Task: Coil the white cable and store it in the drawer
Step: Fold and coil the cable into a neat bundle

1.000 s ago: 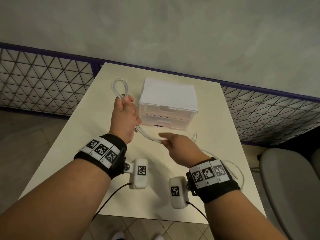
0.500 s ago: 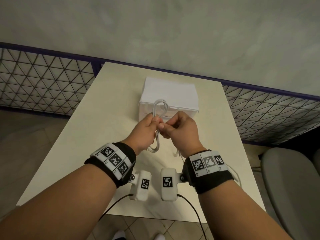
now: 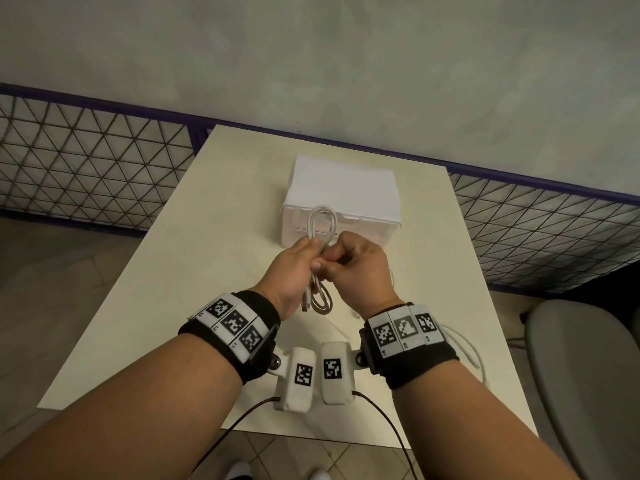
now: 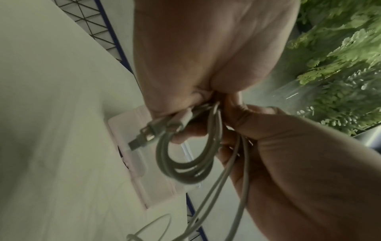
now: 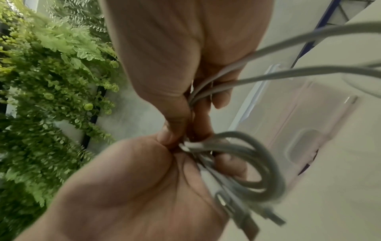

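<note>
**Two hands wind the cable, drawer not opened yet**

Nearest are two forearms with black wrist bands (image 3: 231, 336) that carry black-and-white square marks. Small white camera boxes (image 3: 298, 375) hang under the wrists, and thin dark wires run down from them.

A bit farther, both hands meet above the counter (image 3: 194, 278). The left hand (image 3: 289, 273) has its fingers (image 4: 185, 133) curled round the middle of the white cable (image 3: 320, 296), holding a bunch of loops together. One set of loops sticks up above the fist and one hangs below it. The metal plug (image 4: 137, 144) at one cable end pokes out just under this hand. The right hand (image 3: 360, 270) touches the left one. Its fingers (image 5: 221, 96) are curled too, pinching the loose strands right where they join the bunch.

The rest of the cable is not wound yet. It drops from the right hand and lies in a curve on the counter (image 3: 464, 344) near the right wrist.

Just past the hands stands the white drawer box (image 3: 346, 188), with a see-through drawer front. Its drawers look closed. Behind the counter are a wire fence (image 3: 86, 161) and a grey wall. A grey chair (image 3: 585, 375) stands to the right.

This looks like the middle of the winding step. Next, the right hand likely needs to pull up more loose cable and lay another loop into the left fist. The left hand must keep a firm hold, or the loops may spring apart. After that, a drawer must be pulled open.
</note>
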